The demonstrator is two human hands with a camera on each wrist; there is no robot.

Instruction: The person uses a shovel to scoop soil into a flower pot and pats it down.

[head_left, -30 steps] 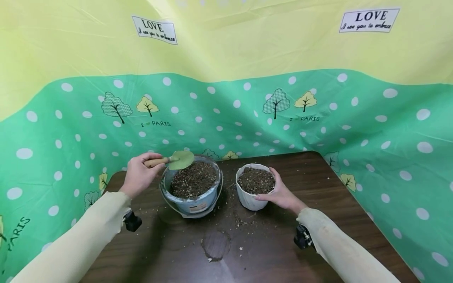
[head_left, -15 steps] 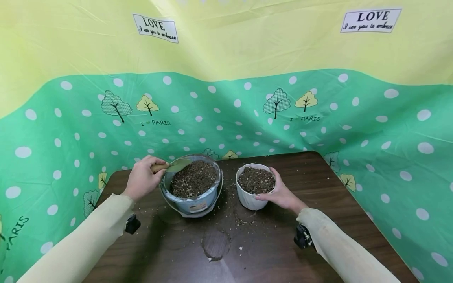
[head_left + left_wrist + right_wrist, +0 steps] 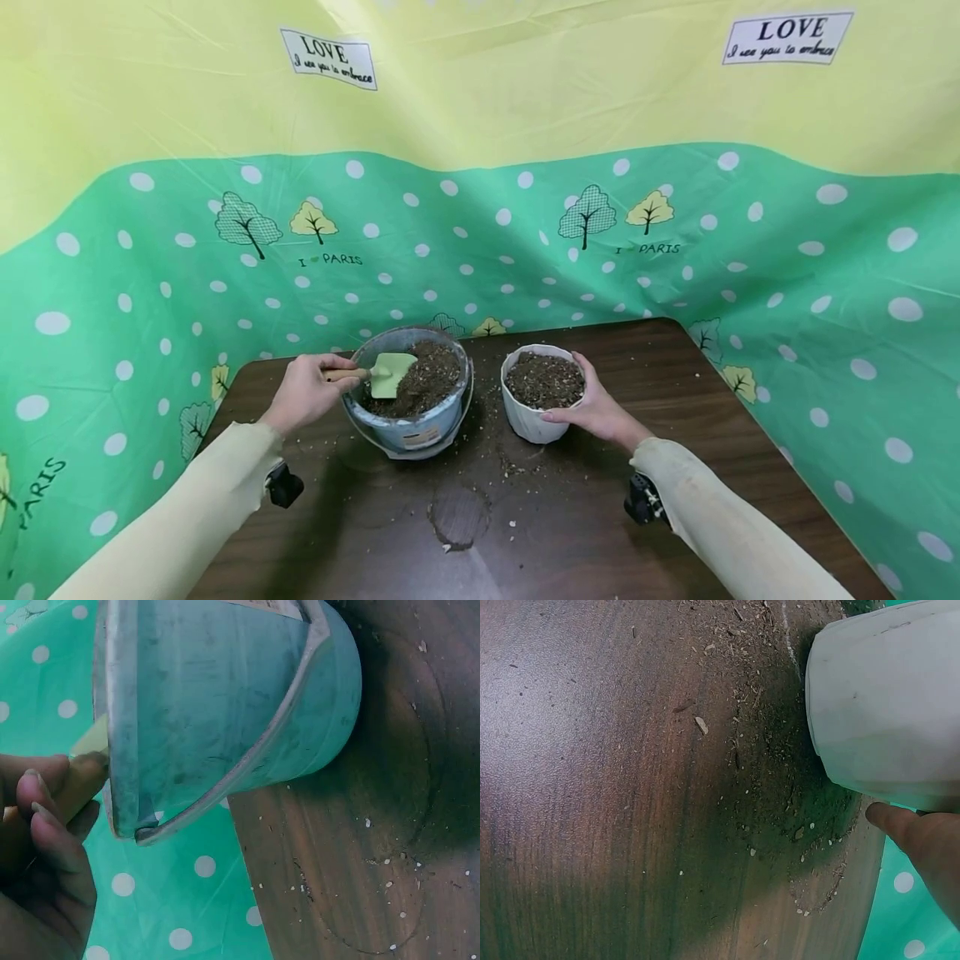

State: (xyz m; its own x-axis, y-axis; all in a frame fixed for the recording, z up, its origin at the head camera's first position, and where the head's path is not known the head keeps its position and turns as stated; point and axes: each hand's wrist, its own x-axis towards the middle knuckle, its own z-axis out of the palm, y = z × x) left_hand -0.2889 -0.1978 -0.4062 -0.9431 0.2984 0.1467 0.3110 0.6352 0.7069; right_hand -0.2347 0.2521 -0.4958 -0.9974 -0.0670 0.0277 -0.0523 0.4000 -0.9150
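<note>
My left hand [image 3: 303, 392] grips the wooden handle of a small trowel [image 3: 392, 375], whose pale green blade lies against the dark soil inside the blue bucket [image 3: 386, 433]. Seen from the left wrist, the fingers wrap the handle [image 3: 81, 784] beside the bucket's rim, and the bucket hides most of the blade. To the right stands a white flower pot [image 3: 528, 423], filled with soil [image 3: 543, 381] nearly to the rim. My right hand [image 3: 600, 408] holds this pot from its right side, thumb at the front. In the right wrist view one finger [image 3: 919, 836] shows beside the pot.
The bucket's wire handle [image 3: 247, 761] hangs down along its side. Loose soil crumbs [image 3: 780, 757] and a ring-shaped soil mark [image 3: 459, 518] lie on the dark wooden table [image 3: 637, 533]. A green and yellow printed cloth [image 3: 465, 217] hangs behind the table.
The trowel has come down from above the bucket's left rim onto the soil, its blade moving right and toward me. The right hand and white flower pot have stayed put.
</note>
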